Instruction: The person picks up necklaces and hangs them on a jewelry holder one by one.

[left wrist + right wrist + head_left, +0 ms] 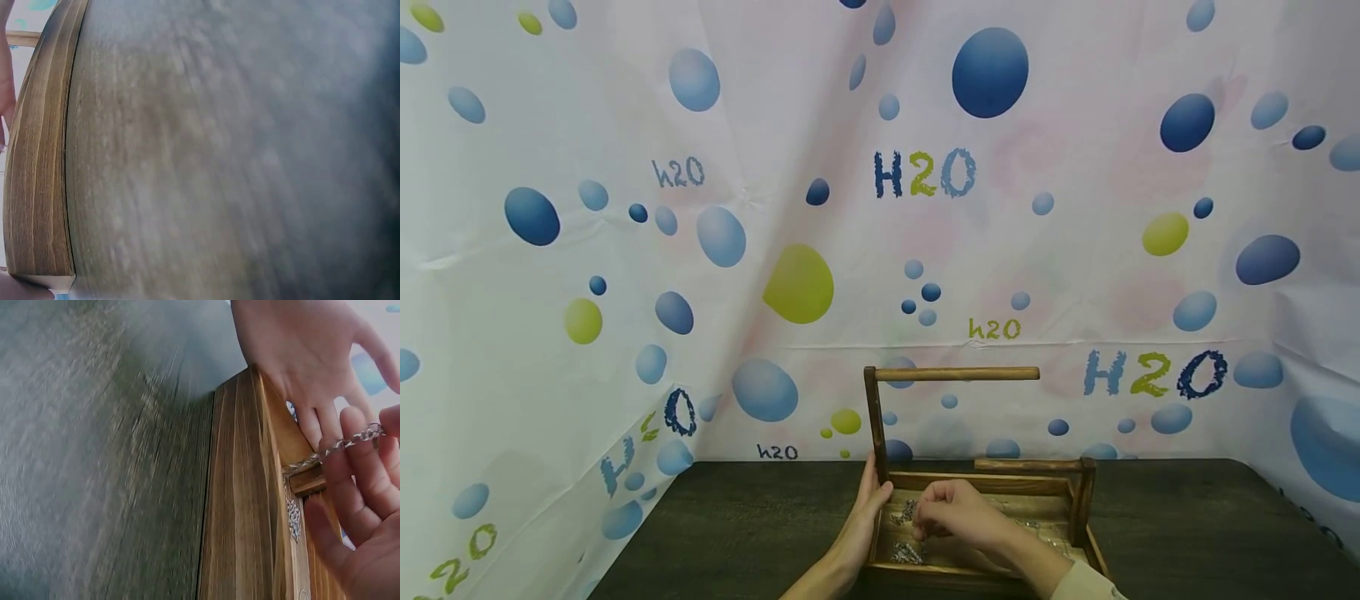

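Observation:
A silver chain is pinched between the thumb and fingers of my right hand, above the left part of a brown wooden box. In the right wrist view the chain slants down toward the box's inside. Along the box's left end lies my left hand, fingers straight and thumb near the foot of the tall post. Small heaps of silver chain lie in the box's left compartments. My right hand and forearm hide part of the inside. The left wrist view shows mostly the box's wooden wall.
A horizontal bar extends right from the tall post. At the right end, a shorter post carries a lower bar pointing left. Everything stands on a dark wood-grain table, with a patterned curtain behind it.

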`<state>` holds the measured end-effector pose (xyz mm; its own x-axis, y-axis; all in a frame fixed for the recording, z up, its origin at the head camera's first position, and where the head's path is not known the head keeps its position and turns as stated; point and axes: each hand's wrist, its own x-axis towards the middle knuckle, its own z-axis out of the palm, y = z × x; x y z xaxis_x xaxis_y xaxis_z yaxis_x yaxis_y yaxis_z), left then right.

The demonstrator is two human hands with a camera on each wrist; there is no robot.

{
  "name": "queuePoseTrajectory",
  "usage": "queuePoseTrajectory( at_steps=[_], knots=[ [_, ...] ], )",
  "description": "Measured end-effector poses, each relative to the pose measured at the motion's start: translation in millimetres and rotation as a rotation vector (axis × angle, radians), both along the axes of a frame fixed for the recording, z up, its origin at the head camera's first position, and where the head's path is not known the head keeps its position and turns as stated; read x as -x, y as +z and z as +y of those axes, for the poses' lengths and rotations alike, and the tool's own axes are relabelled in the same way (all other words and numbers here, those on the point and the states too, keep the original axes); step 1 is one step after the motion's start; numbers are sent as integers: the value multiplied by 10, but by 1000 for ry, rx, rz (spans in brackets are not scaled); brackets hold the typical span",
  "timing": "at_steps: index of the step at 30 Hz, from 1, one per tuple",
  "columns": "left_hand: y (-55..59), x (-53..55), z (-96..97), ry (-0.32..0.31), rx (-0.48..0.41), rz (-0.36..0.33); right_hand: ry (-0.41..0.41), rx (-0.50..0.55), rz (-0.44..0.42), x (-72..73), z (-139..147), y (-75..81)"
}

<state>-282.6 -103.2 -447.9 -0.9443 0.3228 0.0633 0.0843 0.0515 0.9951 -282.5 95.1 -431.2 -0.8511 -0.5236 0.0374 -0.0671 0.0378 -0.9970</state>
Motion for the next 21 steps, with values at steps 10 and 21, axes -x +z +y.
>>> queuePoseTrajectory(
  at_steps=[10, 21],
  knots=[
    [-16, -35, -5, 4, 2, -3, -46, 92, -98, -97, -114, 106],
    [-14, -17, -4, 13, 3, -10, -91, 88, -58, -127, -170, 311]
  ],
)
